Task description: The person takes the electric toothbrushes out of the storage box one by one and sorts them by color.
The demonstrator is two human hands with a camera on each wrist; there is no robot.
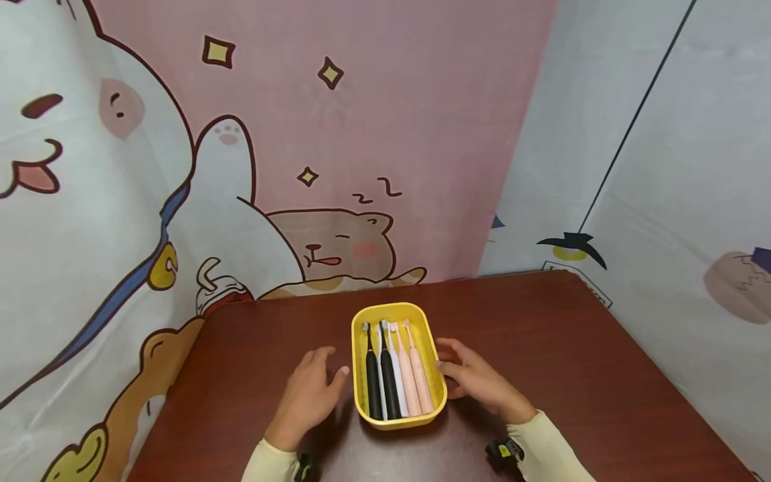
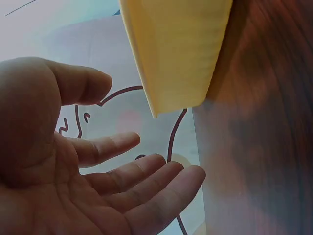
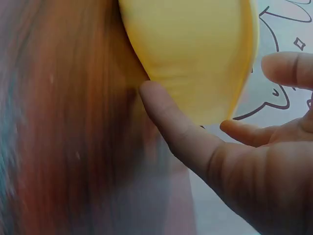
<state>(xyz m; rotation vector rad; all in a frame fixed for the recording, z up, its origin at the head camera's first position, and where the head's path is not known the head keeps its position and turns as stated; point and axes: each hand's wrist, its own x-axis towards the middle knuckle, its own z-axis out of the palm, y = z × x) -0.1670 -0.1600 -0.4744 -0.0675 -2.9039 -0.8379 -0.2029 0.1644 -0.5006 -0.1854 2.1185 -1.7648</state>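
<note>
A yellow plastic bin [image 1: 442,396] stands upright on the table with several electric toothbrushes lying side by side in it. Two black toothbrushes [image 1: 388,375] are on the left, with white toothbrushes [image 1: 399,378] among them and two pink toothbrushes [image 1: 419,375] on the right. My left hand [image 1: 310,395] is just left of the bin, fingers loosely extended and apart from its wall in the left wrist view. At the bin's right wall is my right hand [image 1: 478,378], its fingers spread and fingertips right beside the wall. Neither hand holds anything.
The dark reddish-brown wooden table [image 1: 530,321] extends around the bin. A cartoon-printed cloth [image 1: 385,134] hangs behind it, and a pale printed sheet [image 1: 662,167] hangs on the right. Both wrists carry black straps [image 1: 504,452].
</note>
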